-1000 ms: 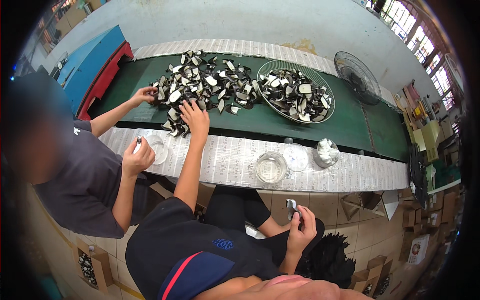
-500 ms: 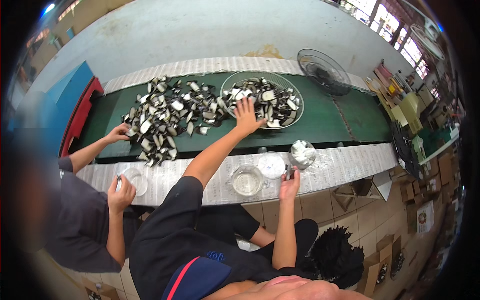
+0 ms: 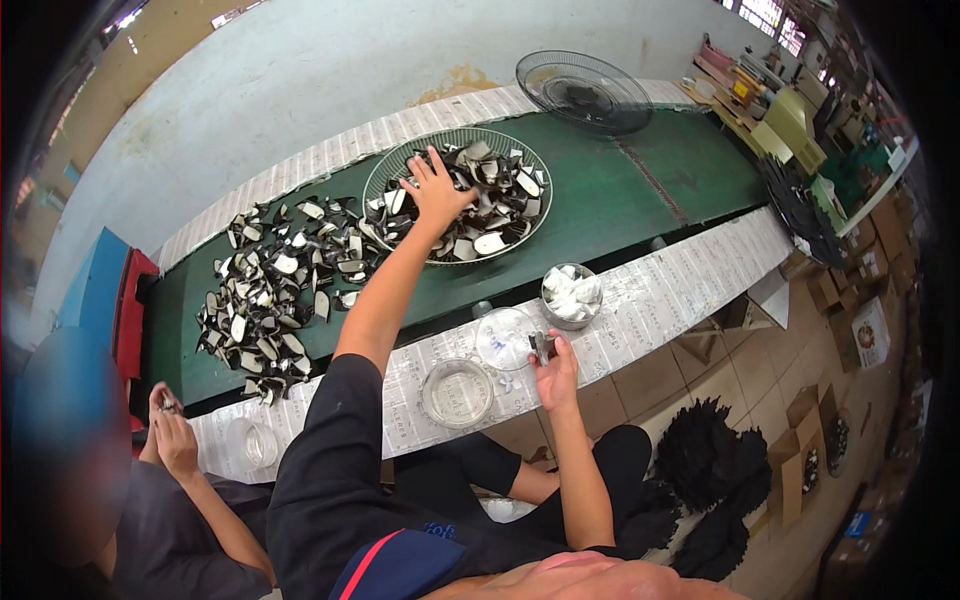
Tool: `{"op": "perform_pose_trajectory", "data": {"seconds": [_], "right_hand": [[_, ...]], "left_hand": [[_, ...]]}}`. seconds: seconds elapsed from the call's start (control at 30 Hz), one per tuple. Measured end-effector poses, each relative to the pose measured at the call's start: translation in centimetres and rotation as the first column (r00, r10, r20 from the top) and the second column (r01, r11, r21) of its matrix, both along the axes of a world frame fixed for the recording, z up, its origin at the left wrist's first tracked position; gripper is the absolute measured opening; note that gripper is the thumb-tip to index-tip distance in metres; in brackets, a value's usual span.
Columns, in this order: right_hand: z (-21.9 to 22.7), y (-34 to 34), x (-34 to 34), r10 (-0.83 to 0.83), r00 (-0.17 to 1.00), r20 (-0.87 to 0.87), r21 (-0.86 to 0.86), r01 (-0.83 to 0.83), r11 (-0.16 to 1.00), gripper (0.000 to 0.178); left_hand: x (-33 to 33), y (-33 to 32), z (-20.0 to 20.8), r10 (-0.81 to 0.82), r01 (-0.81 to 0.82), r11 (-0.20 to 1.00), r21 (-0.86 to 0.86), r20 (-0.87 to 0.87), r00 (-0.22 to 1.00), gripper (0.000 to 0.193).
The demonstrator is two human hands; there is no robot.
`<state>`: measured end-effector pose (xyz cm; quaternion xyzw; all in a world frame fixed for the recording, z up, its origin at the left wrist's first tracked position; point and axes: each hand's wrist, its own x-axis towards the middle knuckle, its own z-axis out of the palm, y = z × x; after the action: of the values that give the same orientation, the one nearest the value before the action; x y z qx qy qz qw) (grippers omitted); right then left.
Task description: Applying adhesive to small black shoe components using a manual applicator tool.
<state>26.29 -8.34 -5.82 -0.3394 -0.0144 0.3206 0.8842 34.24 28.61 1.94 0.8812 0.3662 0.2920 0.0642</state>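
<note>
My left hand (image 3: 440, 198) is open, its fingers spread over and touching the heap in a round, clear ribbed basket (image 3: 545, 205). Small black pieces with pale, curved faces (image 3: 490, 242) fill that basket; more of the same kind lie in a loose pile (image 3: 262, 300) to its left. In my right hand (image 3: 558, 378), a small black piece (image 3: 543, 346) is pinched at the fingertips. Just beyond this hand is a clear round lid or dish (image 3: 508, 338). A clear tub of white wads (image 3: 573, 295) stands farther right, and an empty-looking clear bowl (image 3: 457, 393) nearer me.
A green belt (image 3: 585, 190) runs across, with a paper-covered ledge (image 3: 650, 295) along its near side. At left, a co-worker's hands (image 3: 172, 430) are close together by another clear bowl (image 3: 252, 444). A black fan (image 3: 585, 92) stands at the back. Cardboard boxes (image 3: 800, 460) lie on the floor.
The view has turned, shifting the scene. My left hand has gone over the basket's heap from its near edge. The co-worker's hand has left the pile and joined the other hand.
</note>
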Motion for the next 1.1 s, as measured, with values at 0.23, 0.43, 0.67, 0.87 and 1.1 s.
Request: {"op": "perform_pose_trajectory", "data": {"seconds": [0.23,0.43,0.67,0.87,1.1], "right_hand": [[-0.7,0.1,0.3,-0.019,1.000,-0.010,0.065,0.020,0.998,0.021],[-1.0,-0.3,0.2,-0.002,1.000,-0.021,0.057,0.003,0.998,0.018],[-0.6,0.0,0.2,-0.051,0.995,-0.083,0.049,0.055,0.997,0.015],[-0.4,0.9,0.1,0.000,0.998,-0.055,0.035,0.001,0.999,0.014],[-2.6,0.2,0.6,0.059,0.998,0.010,-0.056,-0.059,0.997,0.018]], "left_hand": [[2.8,4.3,0.8,0.011,-0.014,0.999,-0.028,-0.117,0.993,0.127],[4.9,7.7,1.7,0.093,-0.179,0.940,-0.292,-0.284,0.954,0.126],[5.1,11.1,-0.1,-0.018,-0.014,0.966,-0.256,-0.123,0.992,0.114],[-1.0,10.2,1.8,-0.263,0.262,0.965,0.025,0.064,0.963,0.101],[-23.6,-3.0,5.5,-0.264,0.240,0.964,0.115,0.283,0.922,0.041]]}}
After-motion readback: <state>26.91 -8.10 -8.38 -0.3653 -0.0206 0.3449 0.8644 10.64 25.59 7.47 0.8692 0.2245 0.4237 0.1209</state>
